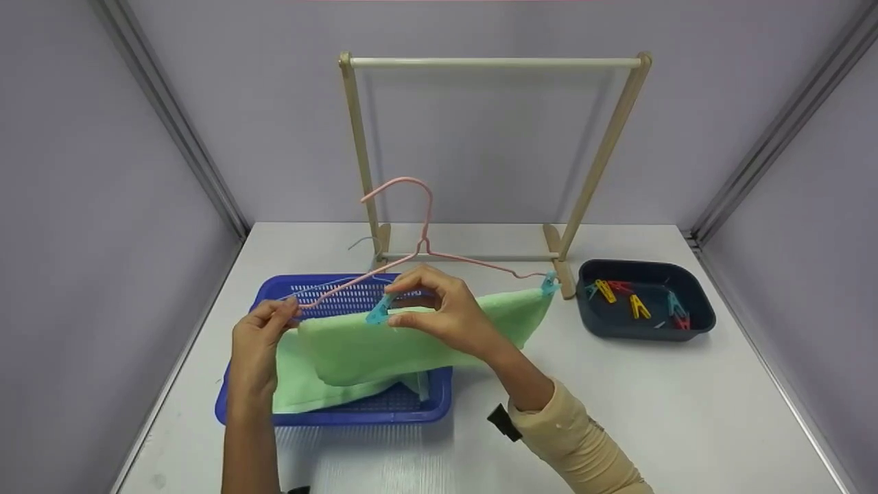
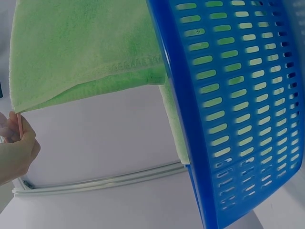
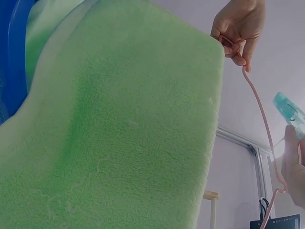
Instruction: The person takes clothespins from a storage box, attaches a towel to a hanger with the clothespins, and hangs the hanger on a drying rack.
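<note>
A pink hanger (image 1: 424,243) is held up over the blue basket, hook upward. A green towel (image 1: 370,353) hangs along its lower side. At the hanger's left end, my left hand (image 1: 257,346) pinches the pink wire beside the towel's corner. My right hand (image 1: 446,312) pinches a teal clothespin (image 1: 378,312) between thumb and fingers, at the towel's upper edge. In the right wrist view, this clothespin (image 3: 288,107) shows apart from the pink wire. Another teal clothespin (image 1: 549,283) clips the towel at the hanger's right end.
The blue basket (image 1: 432,415) holds more green cloth (image 1: 295,403) and a light blue hanger (image 1: 363,240). A dark tray (image 1: 617,333) on the right contains yellow, red and teal clothespins. Behind stands a wooden rack with a white bar (image 1: 494,63). Walls enclose the white table (image 1: 686,412).
</note>
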